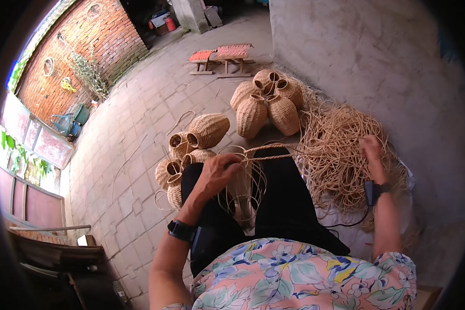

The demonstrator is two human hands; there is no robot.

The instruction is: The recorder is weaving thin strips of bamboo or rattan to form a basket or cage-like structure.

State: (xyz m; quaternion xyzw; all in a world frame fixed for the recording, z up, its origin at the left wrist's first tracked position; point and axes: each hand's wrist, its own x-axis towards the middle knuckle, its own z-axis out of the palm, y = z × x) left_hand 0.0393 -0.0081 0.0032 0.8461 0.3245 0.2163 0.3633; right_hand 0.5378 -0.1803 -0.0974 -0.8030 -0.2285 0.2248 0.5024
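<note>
Between my knees stands an open frame of thin bent wires [264,182], narrow enough to fit there. My left hand [219,173] is closed at the frame's top rim, where tan twisted cord [274,157] is looped. Two lengths of that cord run rightward from the rim above my right knee. Out to the right, over a large tangled heap of cord [341,155], my right hand [371,148] is raised with its fingers pinched on the cord. The fingertips of my left hand are partly hidden by the hand itself.
Finished woven vase-shaped baskets [208,130] lie clustered by my left knee. Another group of woven baskets [282,113] stands ahead. Two low stools with red woven seats [232,51] are farther off on the paved floor [134,170]. A plastered wall [346,57] rises on the right.
</note>
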